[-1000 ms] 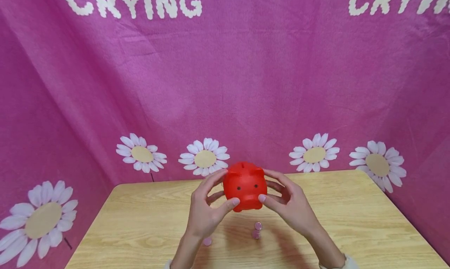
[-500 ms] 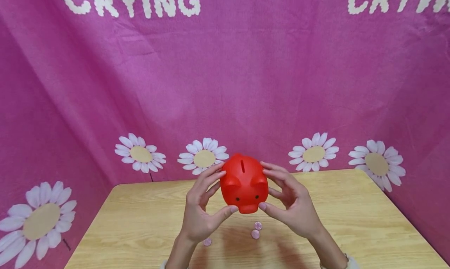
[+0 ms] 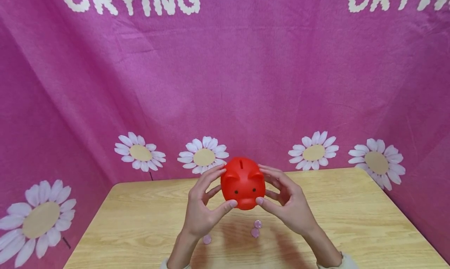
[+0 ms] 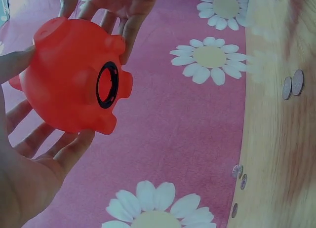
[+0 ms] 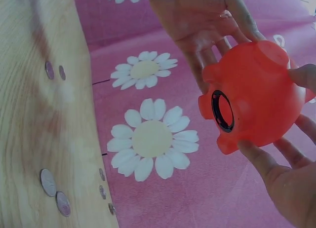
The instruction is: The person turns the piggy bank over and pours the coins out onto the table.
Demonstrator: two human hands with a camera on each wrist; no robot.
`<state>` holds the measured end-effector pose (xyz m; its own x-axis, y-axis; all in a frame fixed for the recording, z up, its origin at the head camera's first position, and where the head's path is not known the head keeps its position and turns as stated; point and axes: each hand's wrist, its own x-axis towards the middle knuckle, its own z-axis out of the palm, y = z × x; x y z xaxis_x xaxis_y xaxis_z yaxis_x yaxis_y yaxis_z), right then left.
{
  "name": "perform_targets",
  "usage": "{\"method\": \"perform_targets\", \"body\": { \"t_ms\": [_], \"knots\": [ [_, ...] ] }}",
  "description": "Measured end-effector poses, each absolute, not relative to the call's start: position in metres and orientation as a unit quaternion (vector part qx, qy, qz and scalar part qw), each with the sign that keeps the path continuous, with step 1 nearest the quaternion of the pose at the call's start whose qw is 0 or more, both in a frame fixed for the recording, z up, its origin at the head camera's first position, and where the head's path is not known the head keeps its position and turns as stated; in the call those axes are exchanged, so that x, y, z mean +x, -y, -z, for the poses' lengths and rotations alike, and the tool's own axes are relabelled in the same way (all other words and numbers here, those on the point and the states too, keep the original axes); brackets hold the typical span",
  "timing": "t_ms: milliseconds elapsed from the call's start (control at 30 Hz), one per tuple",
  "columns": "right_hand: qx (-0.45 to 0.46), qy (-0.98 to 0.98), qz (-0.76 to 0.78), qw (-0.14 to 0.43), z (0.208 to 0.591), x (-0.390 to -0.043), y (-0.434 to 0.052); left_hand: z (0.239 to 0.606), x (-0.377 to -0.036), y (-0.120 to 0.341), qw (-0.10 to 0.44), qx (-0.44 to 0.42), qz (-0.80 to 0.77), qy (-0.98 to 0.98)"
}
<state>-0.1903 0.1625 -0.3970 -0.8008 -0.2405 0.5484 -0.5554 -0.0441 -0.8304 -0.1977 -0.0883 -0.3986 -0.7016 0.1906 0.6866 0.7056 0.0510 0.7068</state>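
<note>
Right now, both hands are holding a red plastic pig-shaped money box (image 3: 243, 182) up above the light wooden table (image 3: 351, 222). The left hand (image 3: 202, 210) is cupping one flank and the right hand (image 3: 290, 206) the other, fingers curled round it. Below the grip, small round coins (image 3: 255, 232) are lying on the table.

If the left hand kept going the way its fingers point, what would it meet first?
Most likely the red piggy bank, which the left hand already holds; beyond it, the right hand on the far side.
</note>
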Motion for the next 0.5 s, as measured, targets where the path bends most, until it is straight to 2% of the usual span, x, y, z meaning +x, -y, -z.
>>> {"method": "perform_targets", "body": {
  "t_ms": [300,500],
  "knots": [
    [0.263,0.700,-0.653,0.119,0.3955,-0.1896,-0.1613,0.3957,-0.1959,0.0877,0.187,-0.282,0.613,0.714],
    [0.223,0.717,-0.653,0.096,0.3953,-0.1885,-0.1587,0.3937,-0.1937,0.0864,0.146,-0.234,0.629,0.727]
  ]
}}
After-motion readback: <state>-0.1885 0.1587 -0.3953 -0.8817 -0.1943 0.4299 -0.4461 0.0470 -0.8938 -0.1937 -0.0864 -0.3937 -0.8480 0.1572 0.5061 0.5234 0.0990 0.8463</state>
